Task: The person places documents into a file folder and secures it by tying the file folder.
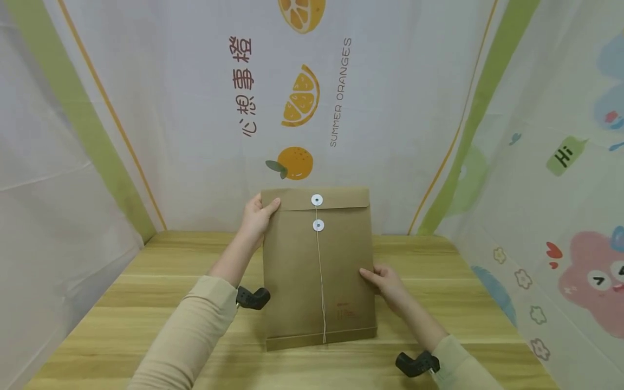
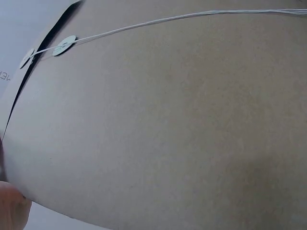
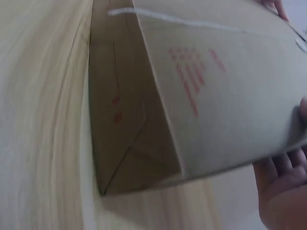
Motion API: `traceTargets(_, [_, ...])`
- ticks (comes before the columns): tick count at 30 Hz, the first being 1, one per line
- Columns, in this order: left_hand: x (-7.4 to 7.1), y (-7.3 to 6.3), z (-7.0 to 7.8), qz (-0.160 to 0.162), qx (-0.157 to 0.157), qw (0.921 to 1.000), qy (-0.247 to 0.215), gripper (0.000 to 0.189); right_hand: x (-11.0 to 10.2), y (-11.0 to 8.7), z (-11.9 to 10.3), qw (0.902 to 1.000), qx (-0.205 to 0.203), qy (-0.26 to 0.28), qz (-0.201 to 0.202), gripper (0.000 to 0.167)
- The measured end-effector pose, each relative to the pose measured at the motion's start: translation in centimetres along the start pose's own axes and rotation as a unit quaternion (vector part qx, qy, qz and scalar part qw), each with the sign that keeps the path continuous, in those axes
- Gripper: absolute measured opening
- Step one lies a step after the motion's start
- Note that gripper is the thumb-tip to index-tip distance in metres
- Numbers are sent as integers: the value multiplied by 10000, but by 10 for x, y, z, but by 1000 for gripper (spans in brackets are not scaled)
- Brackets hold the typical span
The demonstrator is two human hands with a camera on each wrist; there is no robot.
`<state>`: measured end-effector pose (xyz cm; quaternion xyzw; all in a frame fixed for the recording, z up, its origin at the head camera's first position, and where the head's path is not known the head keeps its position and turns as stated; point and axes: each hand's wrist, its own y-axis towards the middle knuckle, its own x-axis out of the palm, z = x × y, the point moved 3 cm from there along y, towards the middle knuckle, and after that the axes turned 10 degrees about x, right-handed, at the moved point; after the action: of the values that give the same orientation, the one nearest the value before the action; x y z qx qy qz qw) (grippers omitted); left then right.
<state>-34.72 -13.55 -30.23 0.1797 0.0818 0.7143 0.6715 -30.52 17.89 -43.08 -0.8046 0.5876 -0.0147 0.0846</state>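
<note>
A brown kraft paper document envelope (image 1: 297,260) stands tilted up over the table, its flap at the top and its folded base at the bottom. Two white button discs (image 1: 318,225) sit one above the other near the flap, and a thin white string (image 1: 321,281) hangs from them down the front. My left hand (image 1: 255,216) grips the upper left corner, thumb in front. At the right edge, lower down, my right hand (image 1: 387,284) pinches the envelope with the thumb in front and the fingers behind. Small red print (image 3: 189,76) shows near the base.
A wood-grain table (image 1: 170,271) lies beneath. Behind it hangs a white cloth (image 1: 195,135) printed with oranges, and another printed cloth (image 1: 512,216) closes off the right side. Black wrist mounts (image 1: 416,364) stick out from both sleeves.
</note>
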Motion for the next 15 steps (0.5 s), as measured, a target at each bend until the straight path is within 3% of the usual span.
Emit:
traceTargets(4, [-5, 0, 0, 261, -74, 9996, 13, 15, -7, 0, 8, 9984, 156, 12, -540, 29])
traceTargets(9, [-17, 2, -1, 862, -360, 9956, -13, 12, -19, -9, 17, 9904, 185, 216, -1353, 36])
traceTargets(12, [-23, 2, -3, 1118, -486, 9925, -89, 10, -26, -18, 19, 9787, 163, 911, -1832, 40])
traceTargets(15, [-28, 1, -4, 1244, -542, 9906, -145, 7, -27, -25, 21, 9564, 112, 1816, -2286, 52])
